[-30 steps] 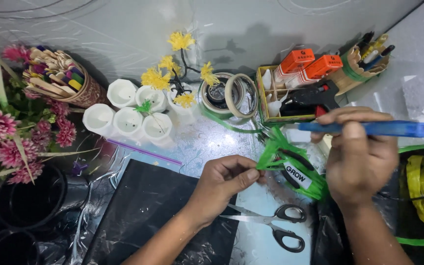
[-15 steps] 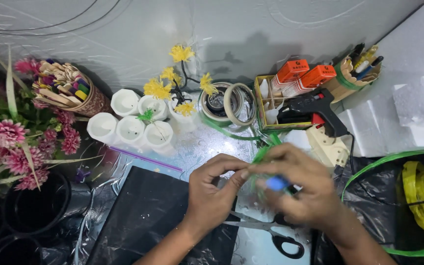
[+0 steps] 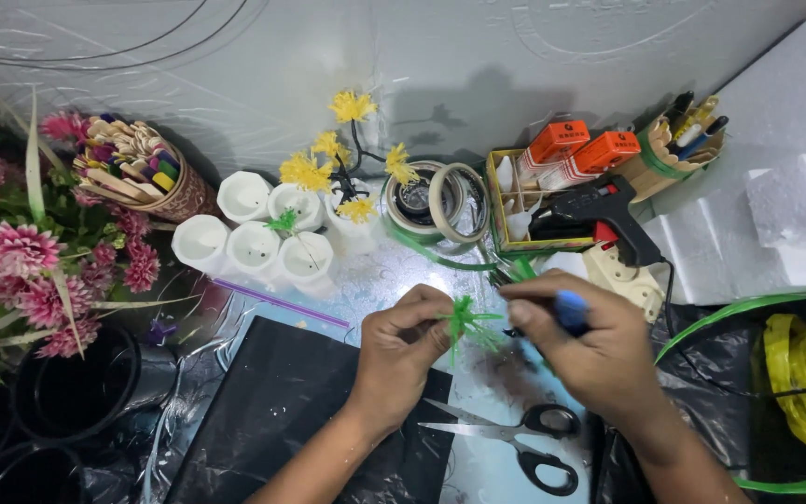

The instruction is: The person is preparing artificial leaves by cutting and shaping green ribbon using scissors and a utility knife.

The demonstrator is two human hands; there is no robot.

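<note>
the left hand is curled shut, pinching a small frayed green tuft at its fingertips. touching that tuft from the other side, the right hand is closed around a blue-handled tool. just below both hands lie black-handled scissors; under the left wrist is a black sheet. beyond the knuckles stand white cups and a black glue gun.

green frayed tuft | pinched upright | blue-handled tool touching
</note>
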